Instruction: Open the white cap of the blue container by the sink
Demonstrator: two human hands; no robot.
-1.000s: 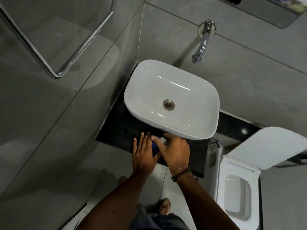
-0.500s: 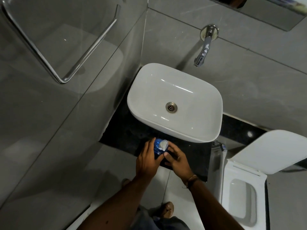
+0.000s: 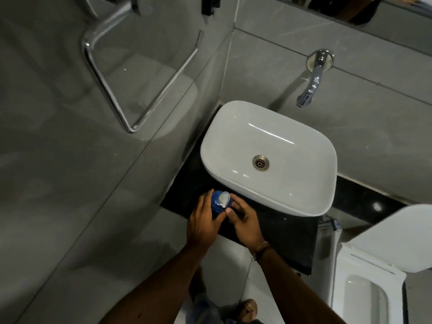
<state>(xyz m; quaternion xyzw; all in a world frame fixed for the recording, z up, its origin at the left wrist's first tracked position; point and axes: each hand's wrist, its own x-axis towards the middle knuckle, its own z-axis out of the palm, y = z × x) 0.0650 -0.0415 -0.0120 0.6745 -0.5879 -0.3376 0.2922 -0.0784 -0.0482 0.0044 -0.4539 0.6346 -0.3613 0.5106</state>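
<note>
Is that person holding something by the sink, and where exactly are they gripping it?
Yes: the left hand wraps the blue container around its side, while the right hand touches near its white cap.

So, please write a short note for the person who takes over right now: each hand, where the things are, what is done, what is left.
Left hand: wrapped around the blue container, steadying it.
Right hand: at the container's right side, fingers just below the white cap; no firm grip visible.
Place: the container stands on the black counter, in front of the white sink.
Done: the cap appears flipped up, open.
Left: confirm that it is fully open, then release.
</note>
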